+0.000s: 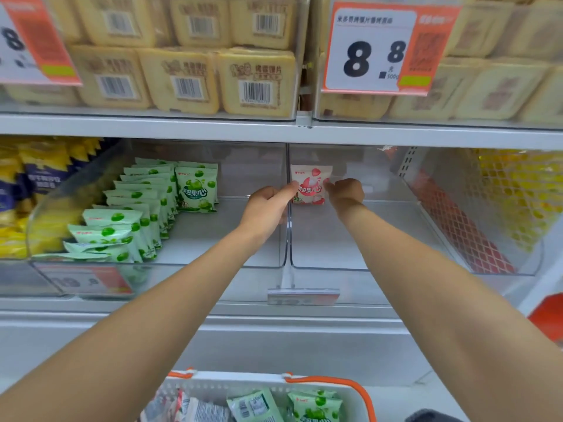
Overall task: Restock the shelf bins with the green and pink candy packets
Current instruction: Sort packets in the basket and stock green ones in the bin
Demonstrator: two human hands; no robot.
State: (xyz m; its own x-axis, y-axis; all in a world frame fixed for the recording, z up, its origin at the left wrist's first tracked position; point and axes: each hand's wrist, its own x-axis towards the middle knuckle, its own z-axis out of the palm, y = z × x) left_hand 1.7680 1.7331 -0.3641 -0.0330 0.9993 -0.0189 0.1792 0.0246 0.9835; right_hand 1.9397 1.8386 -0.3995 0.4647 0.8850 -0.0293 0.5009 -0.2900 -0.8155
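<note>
— Where are we in the restock?

— On the pink side, just starting. Both hands are on one pink packet [310, 185], holding it upright at the back of the right bin [320, 239], close to the wall it shares with the left bin [213, 233]. It is the only packet in there.

— How are the hands set?

— The left hand [268, 205] pinches the packet's left edge, thumb on the front. The right hand [345, 193] has curled fingers nipping the right edge. I can't tell whether the packet's bottom is already on the bin floor or just above it.

— And the green ones?

— The green packets [143, 208] stand in rows along the left side of the left bin, with one facing forward at the back. The right part of that bin is bare, so I'd judge the green side as only partly filled.

— What does the next move need?

— My guess is to get the packet square and resting against the back wall, then let go gently with both hands so it doesn't tip forward — nothing stands beside it for support. After that, back to the basket [243, 377] below, where more packets lie, green ones plainly and what looks like pink at the left edge.
</note>
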